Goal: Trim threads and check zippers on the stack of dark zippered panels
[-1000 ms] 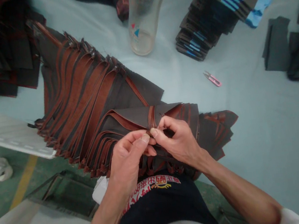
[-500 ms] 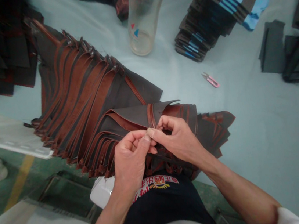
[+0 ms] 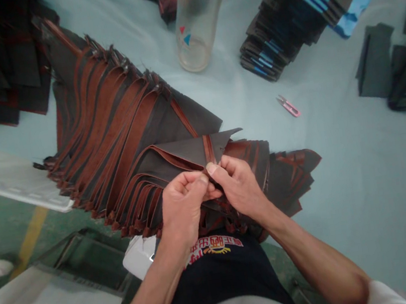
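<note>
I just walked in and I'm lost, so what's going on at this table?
A person's left hand and right hand meet at a dark piece with brown strips, pinching its edge between thumbs and fingers. What exactly sits between the fingertips is too small to tell. A fanned row of similar pieces spreads out to the left. Pink snips lie untouched on the table, with a clear container farther back.

Fabric bundle (image 3: 141,120) fanned and overlapping

Dark grey pieces with brown bands lay overlapped in a slanting row along the table (image 3: 347,212) edge. One grey flap (image 3: 183,149) bowed upward, a brown strip (image 3: 208,147) crossing it, its right corner pointed.
</note>
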The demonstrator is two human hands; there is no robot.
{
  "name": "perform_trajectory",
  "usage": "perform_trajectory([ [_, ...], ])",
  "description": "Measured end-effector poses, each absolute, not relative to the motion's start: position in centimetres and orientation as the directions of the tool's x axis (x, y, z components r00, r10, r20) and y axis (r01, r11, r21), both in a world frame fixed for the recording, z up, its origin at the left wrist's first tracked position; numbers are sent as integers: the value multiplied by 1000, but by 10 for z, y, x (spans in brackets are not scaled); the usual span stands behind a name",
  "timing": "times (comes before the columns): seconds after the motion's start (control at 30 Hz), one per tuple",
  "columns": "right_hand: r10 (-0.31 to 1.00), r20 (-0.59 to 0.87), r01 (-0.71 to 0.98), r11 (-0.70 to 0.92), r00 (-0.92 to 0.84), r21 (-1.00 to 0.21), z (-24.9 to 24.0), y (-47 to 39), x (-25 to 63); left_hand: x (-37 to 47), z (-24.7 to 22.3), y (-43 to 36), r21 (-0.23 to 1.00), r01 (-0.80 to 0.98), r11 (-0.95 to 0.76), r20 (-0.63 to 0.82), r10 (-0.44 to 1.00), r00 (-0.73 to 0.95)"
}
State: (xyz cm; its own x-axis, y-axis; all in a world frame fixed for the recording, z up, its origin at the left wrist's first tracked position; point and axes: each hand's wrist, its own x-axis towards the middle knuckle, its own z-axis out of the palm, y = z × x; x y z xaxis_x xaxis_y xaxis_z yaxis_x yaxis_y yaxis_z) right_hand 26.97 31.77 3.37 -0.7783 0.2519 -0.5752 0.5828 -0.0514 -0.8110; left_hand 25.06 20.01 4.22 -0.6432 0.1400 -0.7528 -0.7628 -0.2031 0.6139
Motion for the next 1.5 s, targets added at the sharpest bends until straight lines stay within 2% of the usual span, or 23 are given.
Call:
perform_trajectory([
  [0.13,259,-541,556,-15,-800,-831,28,322,274,242,37,195,444,-860,-250,-812,294,-505],
  [0.23,203,-521,530,-12,-829,-848,27,326,276,240,31,190,381,-896,-228,-803,399,-443],
  [0.3,155,-496,501,-6,-854,-865,28,328,275,241,29,186,403,-893,-198,-789,420,-449],
  [0.37,136,-472,475,-5,-871,-880,29,330,274,245,30,181,510,-851,-123,-764,391,-514],
  [0.43,152,-446,452,11,-882,-892,29,331,273,248,33,175,733,-678,47,-665,256,-701],
  [0.47,165,-429,440,31,-888,-898,29,331,272,248,35,172,842,-511,176,-538,184,-823],
  [0.5,175,-409,424,58,-895,-904,29,332,272,248,36,169,899,-303,315,-363,152,-919],
  [0.57,178,-364,386,106,-914,-916,30,334,271,243,37,164,855,99,509,-27,234,-972],
  [0.6,170,-341,363,119,-924,-924,30,335,271,240,37,162,804,248,541,79,317,-945],
  [0.7,146,-272,291,124,-951,-949,34,341,268,229,36,159,692,473,546,197,488,-851],
  [0.9,188,-200,243,248,-962,-938,37,349,263,215,45,163,637,543,547,236,532,-813],
  [1.07,228,-153,213,267,-962,-940,35,348,264,206,53,169,593,575,564,184,600,-778],
  [1.17,248,-124,194,282,-961,-940,34,346,266,202,59,173,618,563,549,121,641,-758],
  [1.33,319,-119,213,281,-940,-936,32,342,264,210,65,177,530,542,652,80,598,-798],
  [1.5,345,-107,219,307,-933,-926,29,339,262,228,63,179,597,455,660,58,531,-846],
])
